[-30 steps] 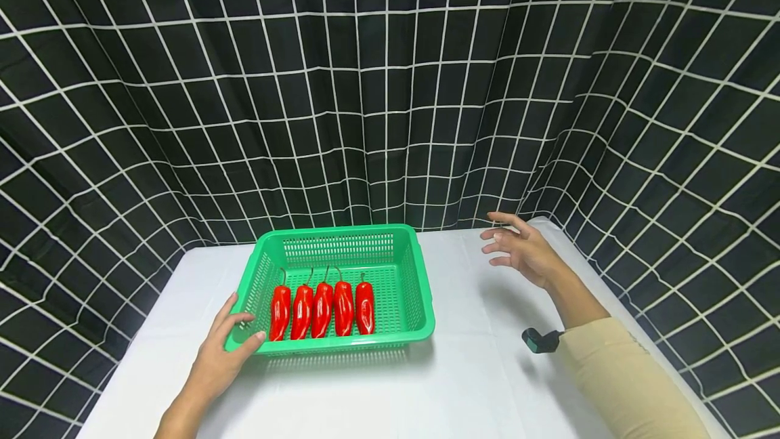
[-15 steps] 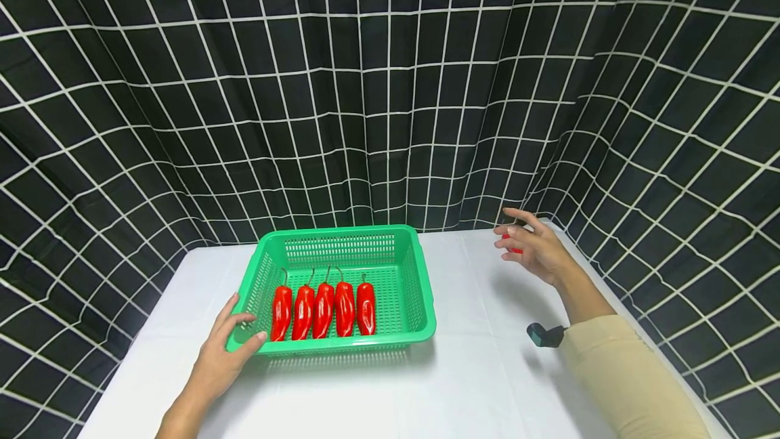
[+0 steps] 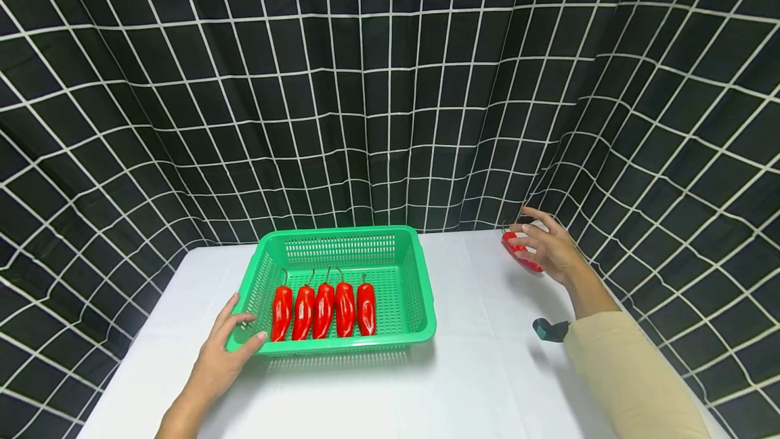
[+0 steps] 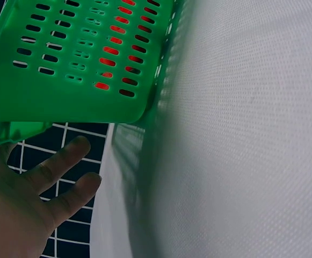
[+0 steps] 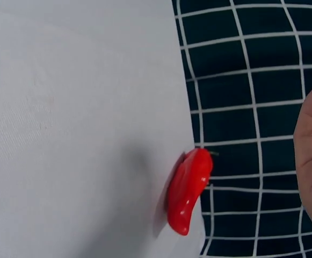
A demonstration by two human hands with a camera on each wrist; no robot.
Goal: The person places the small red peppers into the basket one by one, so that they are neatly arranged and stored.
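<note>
My left hand [image 3: 219,358] holds the front left corner of a green plastic basket [image 3: 341,230]. Its thumb and a finger lie over the rim, while two other fingers stretch free outside the basket in the left wrist view. Inside, several red chili peppers [image 3: 323,310] lie side by side, stems pointing away. Another red chili pepper [image 5: 188,188] lies by the table's edge in the right wrist view. Above that pepper, in the head view, my right hand [image 3: 548,246] hovers with loosely bent fingers and holds nothing, partly covering it.
A white cloth [image 3: 463,371] covers the table. Dark curtains with a white grid [image 3: 390,87] hang close behind and along both sides. A small dark device [image 3: 548,330] sticks out from the right sleeve [image 3: 627,371].
My right hand has moved to the right, bringing the pepper on the far right of the table into view. The left hand, basket and peppers inside it stay in place.
</note>
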